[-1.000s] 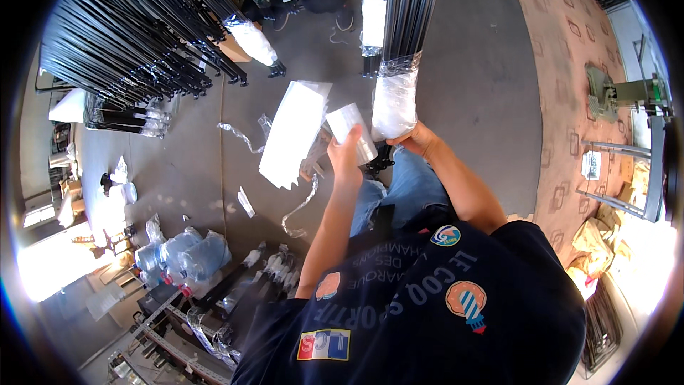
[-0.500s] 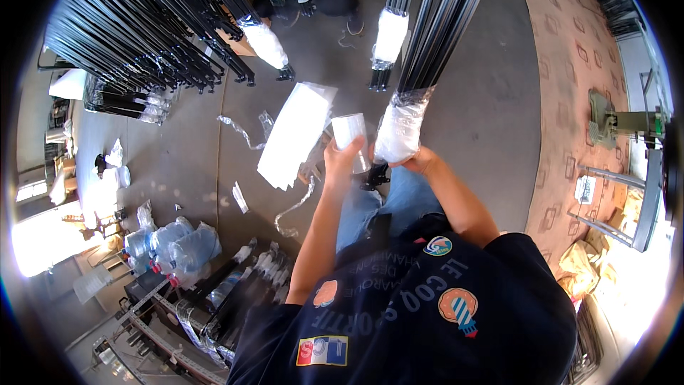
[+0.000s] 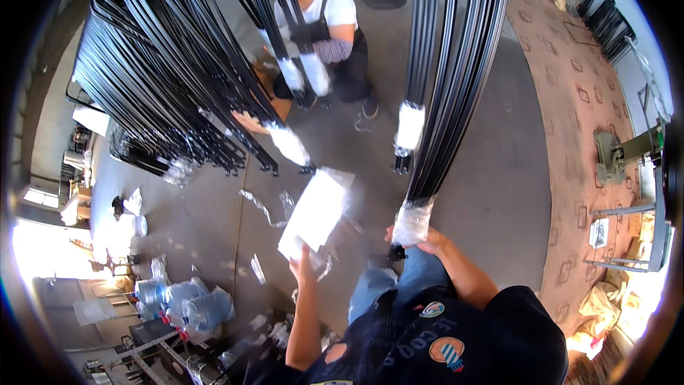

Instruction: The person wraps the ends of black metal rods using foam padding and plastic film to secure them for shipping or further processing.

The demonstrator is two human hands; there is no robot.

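A bundle of long black tubes (image 3: pixel 452 93) stands tilted before me, its lower end wound in clear plastic wrap (image 3: pixel 413 222). My right hand (image 3: pixel 430 241) is closed round that wrapped end from below, with fingertips showing at its left side. Black fittings stick out beneath the wrap. To the left, a stack of white sheets (image 3: pixel 318 207) lies on the floor. My left hand (image 3: pixel 303 262) is at the near edge of this stack, thumb over the white, blurred; whether it grips a sheet is unclear. No wrap roll can be made out now.
A second wrapped tube bundle (image 3: pixel 410 125) stands just beyond. Many bent black tubes (image 3: pixel 157 64) lean at the far left. A co-worker (image 3: pixel 335 36) crouches ahead behind wrapped tubes. Large water bottles (image 3: pixel 189 303) stand lower left. A patterned mat (image 3: pixel 570 135) runs along the right.
My left hand has moved left and nearer, from holding a white wrap roll to the sheets' edge. My right hand stays at the wrapped end. The view has tilted up, showing more of the co-worker.
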